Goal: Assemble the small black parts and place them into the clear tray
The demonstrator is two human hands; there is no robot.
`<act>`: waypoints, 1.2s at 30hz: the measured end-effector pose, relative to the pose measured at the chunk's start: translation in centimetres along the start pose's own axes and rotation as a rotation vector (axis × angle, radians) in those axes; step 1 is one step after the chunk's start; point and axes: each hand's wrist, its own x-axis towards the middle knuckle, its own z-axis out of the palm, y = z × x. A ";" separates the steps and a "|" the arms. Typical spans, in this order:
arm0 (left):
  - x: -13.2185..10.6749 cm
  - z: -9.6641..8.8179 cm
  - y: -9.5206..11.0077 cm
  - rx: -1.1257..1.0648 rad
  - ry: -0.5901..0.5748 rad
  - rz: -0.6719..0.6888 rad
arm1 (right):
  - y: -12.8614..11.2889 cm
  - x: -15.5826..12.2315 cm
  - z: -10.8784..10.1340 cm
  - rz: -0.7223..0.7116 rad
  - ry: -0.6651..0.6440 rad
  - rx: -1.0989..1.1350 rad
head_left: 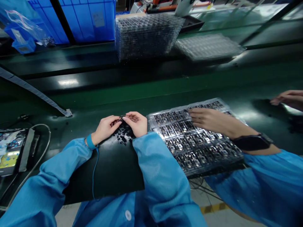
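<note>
The left hand point(105, 128) has its thumb and finger pinched close together, and they hold a small dark part point(122, 118). The right hand point(139, 124) pinches the same part from the other side, with its thumb and pointing finger close together — so the part sits between the tips of both hands. It is too small to tell just what it is.

Just under the hands, and a bit nearer to the body, lies a loose pile of little black pieces point(122, 138) on the dark green table point(111, 173). The pile is to the right of the left hand and close beside the right palm.

A blue wrist strap point(90, 142) goes around the left wrist, and a thin blue cord point(94, 171) hangs down from it.

To the right of the right hand is a clear tray point(151, 116) with rows of small shiny parts point(176, 128). A co-worker's hand point(205, 119), with a black watch point(251, 142) on the wrist, reaches over this tray — I cannot tell if it holds anything. Farther away, past both hands, stands a tall stack of clear trays point(146, 37).
</note>
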 end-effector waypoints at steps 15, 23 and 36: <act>0.3 -0.4 0.0 -0.126 -0.103 -0.035 | -0.6 -0.3 0.0 0.016 -0.066 -0.015; 0.5 -0.2 -0.3 -0.526 -0.152 -0.284 | -1.0 -0.3 -0.2 -0.007 -0.078 -0.001; 1.0 -0.3 -0.1 -0.677 0.000 -0.375 | -0.9 -0.5 -0.3 -0.037 -0.094 -0.098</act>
